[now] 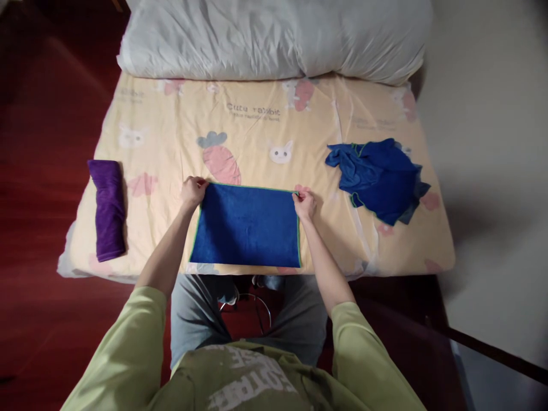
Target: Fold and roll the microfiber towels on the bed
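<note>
Far corners of the blue towel are vanishing inside my fingers; my left hand and right hand are each pinching one, cloth lying flat between them.

Home bedroom: mattress w/ cartoon-rabbit sheet, white duvet bunched at its far end, dark red wood floor left of it.

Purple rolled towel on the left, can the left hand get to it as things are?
Probably yes: only bare sheet lies between the left hand and the purple towel, though that hand now pinches a corner of the blue towel.
</note>
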{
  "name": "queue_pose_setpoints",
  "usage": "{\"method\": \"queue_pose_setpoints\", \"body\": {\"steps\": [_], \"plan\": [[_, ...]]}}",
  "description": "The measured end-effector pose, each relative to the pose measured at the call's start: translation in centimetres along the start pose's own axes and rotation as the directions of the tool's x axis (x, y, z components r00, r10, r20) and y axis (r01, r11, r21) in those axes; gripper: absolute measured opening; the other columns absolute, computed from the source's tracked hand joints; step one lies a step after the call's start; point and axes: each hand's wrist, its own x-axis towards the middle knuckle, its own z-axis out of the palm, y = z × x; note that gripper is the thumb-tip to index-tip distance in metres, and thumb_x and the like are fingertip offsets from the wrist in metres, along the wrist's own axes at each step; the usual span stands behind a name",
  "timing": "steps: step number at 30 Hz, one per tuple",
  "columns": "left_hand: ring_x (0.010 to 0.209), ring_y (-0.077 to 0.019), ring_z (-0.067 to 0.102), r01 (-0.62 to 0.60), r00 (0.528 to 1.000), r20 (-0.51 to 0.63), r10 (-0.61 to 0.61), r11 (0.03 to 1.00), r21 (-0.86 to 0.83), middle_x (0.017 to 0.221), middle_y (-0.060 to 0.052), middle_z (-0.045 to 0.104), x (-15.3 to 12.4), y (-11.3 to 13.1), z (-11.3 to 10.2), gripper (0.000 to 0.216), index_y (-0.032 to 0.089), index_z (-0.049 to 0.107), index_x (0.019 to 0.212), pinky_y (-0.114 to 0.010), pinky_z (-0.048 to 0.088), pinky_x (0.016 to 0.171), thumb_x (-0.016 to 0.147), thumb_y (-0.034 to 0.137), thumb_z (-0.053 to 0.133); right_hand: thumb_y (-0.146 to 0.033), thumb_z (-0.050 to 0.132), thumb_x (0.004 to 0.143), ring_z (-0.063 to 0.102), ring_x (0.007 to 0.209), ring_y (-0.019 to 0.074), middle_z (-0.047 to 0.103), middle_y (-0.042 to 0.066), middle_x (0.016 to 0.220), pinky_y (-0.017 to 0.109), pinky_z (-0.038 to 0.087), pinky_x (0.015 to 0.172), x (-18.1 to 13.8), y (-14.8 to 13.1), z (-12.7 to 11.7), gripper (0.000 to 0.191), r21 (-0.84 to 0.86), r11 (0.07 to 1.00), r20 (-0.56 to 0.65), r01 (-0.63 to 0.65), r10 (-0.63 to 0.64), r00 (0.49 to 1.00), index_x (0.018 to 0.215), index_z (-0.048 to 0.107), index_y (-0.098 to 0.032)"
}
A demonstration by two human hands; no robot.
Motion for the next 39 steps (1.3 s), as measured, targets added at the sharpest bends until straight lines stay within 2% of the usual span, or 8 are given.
{"method": "queue_pose_setpoints", "body": {"steps": [8,13,20,26,30,34,37,39], "plan": [[0.095,-0.0279,0.074,-0.063,0.969,0.241,0.050,0.997,0.045,0.091,-0.008,0.078,1.9,0.2,-2.0,0.017,0.016,0.076,0.090,-0.037,0.058,0.093,0.079,0.028,0.080,-0.032,0.081,0.078,0.076,0.096,0.0256,0.077,0.006,0.089,0.037,0.059,0.095,2.7,0.8,0.0,0.023,0.251,0.968,0.188,-0.012,-0.037,0.981,0.068,0.066,-0.019],[0.092,-0.0263,0.075,-0.008,0.987,0.158,0.018,0.998,-0.067,0.090,-0.007,0.078,2.1,0.3,-2.2,0.020,0.015,0.075,0.093,-0.036,0.059,0.092,0.078,0.028,0.078,-0.037,0.082,0.078,0.076,0.099,0.0233,0.079,0.011,0.102,0.036,0.059,0.097,3.6,1.1,0.6,0.025,0.424,0.905,0.154,-0.036,-0.033,0.987,0.077,0.068,-0.017],[0.090,-0.0222,0.073,0.072,0.997,0.011,-0.071,0.984,-0.163,0.096,-0.008,0.078,3.6,1.5,-0.8,0.016,0.015,0.072,0.096,-0.032,0.057,0.090,0.082,0.023,0.076,-0.043,0.079,0.083,0.073,0.086,0.0242,0.075,0.007,0.084,0.039,0.058,0.092,5.6,-0.1,1.8,0.029,0.290,0.957,0.017,-0.011,0.006,1.000,0.085,0.074,-0.015],[0.113,-0.0306,0.071,0.006,0.986,-0.161,-0.034,0.986,-0.166,0.118,-0.016,0.077,2.2,2.0,1.1,0.029,0.015,0.071,0.119,-0.048,0.055,0.107,0.092,0.021,0.063,-0.030,0.067,0.095,0.072,0.106,0.0285,0.078,0.015,0.109,0.044,0.054,0.105,4.7,-2.6,1.9,0.025,0.058,0.997,0.006,-0.050,0.050,0.999,0.108,0.077,-0.012],[0.157,-0.0370,0.042,-0.249,0.944,-0.235,0.230,0.967,-0.055,0.165,-0.019,0.052,-2.0,3.6,2.6,0.054,0.016,0.061,0.149,-0.060,0.030,0.132,0.097,0.030,0.058,-0.029,0.055,0.103,0.048,0.151,0.0353,0.056,0.022,0.158,0.060,0.037,0.126,0.2,-5.7,1.9,0.050,-0.173,0.975,-0.058,0.140,-0.152,0.987,0.151,0.062,-0.014],[0.170,-0.0362,0.017,-0.511,0.860,0.001,0.511,0.860,0.010,0.180,-0.013,0.029,-6.7,6.2,5.6,0.064,0.016,0.053,0.162,-0.060,0.010,0.140,0.105,0.043,0.048,-0.034,0.044,0.110,0.014,0.170,0.0330,0.025,0.013,0.182,0.064,0.013,0.136,-6.0,-9.5,4.4,0.060,-0.236,0.827,0.204,0.510,-0.471,0.858,0.168,0.045,-0.020],[0.171,-0.0352,0.013,-0.542,0.835,0.115,0.537,0.840,0.014,0.181,-0.011,0.025,-8.4,7.2,7.6,0.065,0.017,0.051,0.165,-0.062,0.007,0.139,0.105,0.039,0.044,-0.029,0.042,0.110,0.011,0.172,0.0297,0.024,0.008,0.183,0.062,0.007,0.138,-9.0,-11.3,7.1,0.060,-0.177,0.760,0.385,0.625,-0.531,0.755,0.169,0.045,-0.022],[0.171,-0.0347,0.012,-0.527,0.841,0.144,0.521,0.850,0.005,0.181,-0.009,0.024,-8.4,7.0,8.1,0.064,0.020,0.052,0.165,-0.063,0.005,0.139,0.105,0.037,0.044,-0.028,0.040,0.110,0.016,0.171,0.0281,0.027,0.007,0.182,0.061,0.006,0.139,-9.5,-11.4,8.3,0.060,-0.153,0.764,0.416,0.626,-0.525,0.742,0.170,0.044,-0.022]]}}
